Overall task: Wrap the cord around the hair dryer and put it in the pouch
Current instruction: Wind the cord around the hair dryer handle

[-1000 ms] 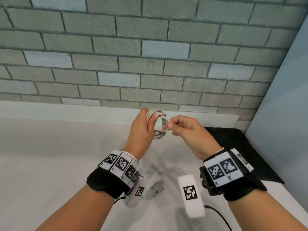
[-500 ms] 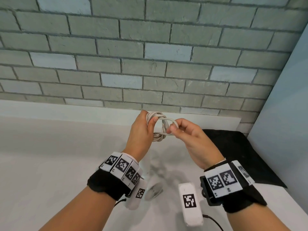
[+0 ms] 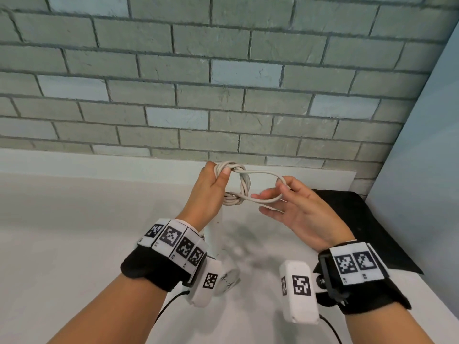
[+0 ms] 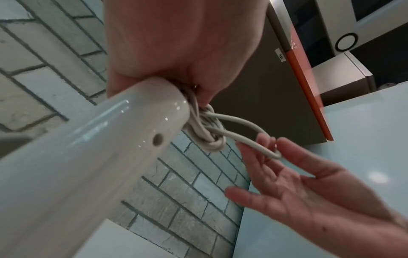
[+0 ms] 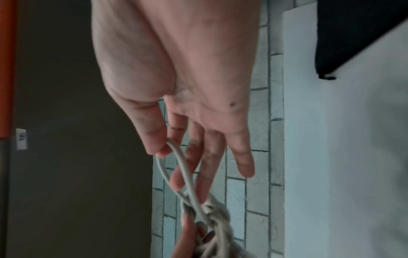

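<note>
Since earlier: right hand (image 3: 295, 209) drew a cord (image 3: 258, 186) loop rightward, pinching it; left hand (image 3: 211, 189) grips coil and hair dryer (image 4: 88, 157) above desk (image 3: 74, 232). Pouch (image 3: 355, 219) at right edge. Risk: loop slips, coil unravels.

1. The cord (image 3: 244, 187), middle of the head view, is pale beige-grey.
2. The hair dryer (image 4: 88, 157) is glossy off-white.
3. The pouch (image 3: 360, 219), at right, is plain black.
4. The wall (image 3: 173, 83) is grey-green brick with some light blue bricks.
5. The wrist bands (image 3: 154, 264) are black, carrying black-and-white square-patterned tags.
</note>
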Demonstrator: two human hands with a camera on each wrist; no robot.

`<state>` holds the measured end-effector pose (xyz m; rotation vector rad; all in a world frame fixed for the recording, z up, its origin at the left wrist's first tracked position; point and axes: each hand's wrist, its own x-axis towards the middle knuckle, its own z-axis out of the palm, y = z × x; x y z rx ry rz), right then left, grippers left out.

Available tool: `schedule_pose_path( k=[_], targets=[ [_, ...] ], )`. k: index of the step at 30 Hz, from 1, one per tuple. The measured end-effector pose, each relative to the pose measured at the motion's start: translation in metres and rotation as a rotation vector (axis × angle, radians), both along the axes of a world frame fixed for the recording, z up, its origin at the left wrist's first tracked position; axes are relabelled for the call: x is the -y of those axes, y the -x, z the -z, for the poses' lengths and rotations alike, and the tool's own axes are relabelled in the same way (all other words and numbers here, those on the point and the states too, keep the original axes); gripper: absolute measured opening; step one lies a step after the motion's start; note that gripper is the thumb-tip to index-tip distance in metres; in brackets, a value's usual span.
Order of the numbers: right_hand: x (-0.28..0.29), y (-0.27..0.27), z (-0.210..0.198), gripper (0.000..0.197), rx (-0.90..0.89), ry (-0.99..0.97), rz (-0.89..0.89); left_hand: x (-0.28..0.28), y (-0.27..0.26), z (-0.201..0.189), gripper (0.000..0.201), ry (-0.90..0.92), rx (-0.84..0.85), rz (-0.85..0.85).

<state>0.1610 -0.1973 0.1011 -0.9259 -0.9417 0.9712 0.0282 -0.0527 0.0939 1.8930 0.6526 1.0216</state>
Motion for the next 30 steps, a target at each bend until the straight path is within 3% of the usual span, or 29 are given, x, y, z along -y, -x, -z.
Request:
schedule_pose_path(
  k=[2, 7, 11, 17, 20, 25, 27, 30],
  targets=[
    [-0.001, -0.002, -0.001, 0.023, 0.004, 0.013, 0.077, 0.001, 0.001, 0.000, 0.022, 0.032, -0.003, 0.002],
    [-0.002, -0.006, -0.011, 0.021, 0.062, 0.047, 0.375, 0.003, 0.000, -0.001, 0.021, -0.039, -0.040, -0.026],
    [0.006, -0.003, -0.013, 0.019, 0.216, 0.076, 0.363, 0.004, 0.001, -0.002, 0.020, -0.040, -0.032, -0.033],
    [0.010, 0.003, -0.033, 0.017, 0.260, 0.065, 0.393, 0.004, 0.001, -0.008, 0.020, 0.207, -0.001, 0.114],
    [0.007, 0.003, -0.046, 0.018, 0.320, 0.121, 0.422, 0.004, 0.001, -0.011, 0.019, 0.230, 0.009, 0.131],
    [0.000, 0.003, -0.037, 0.017, 0.792, 0.082, 0.821, 0.007, -0.001, -0.011, 0.021, 0.328, 0.058, 0.145],
    [-0.001, -0.001, -0.028, 0.018, 0.772, 0.097, 0.840, 0.006, -0.001, -0.011, 0.021, 0.372, 0.058, 0.148],
    [0.001, -0.010, -0.019, 0.017, 0.547, 0.134, 0.633, 0.003, 0.003, -0.015, 0.030, 0.458, 0.031, 0.158]
  ],
)
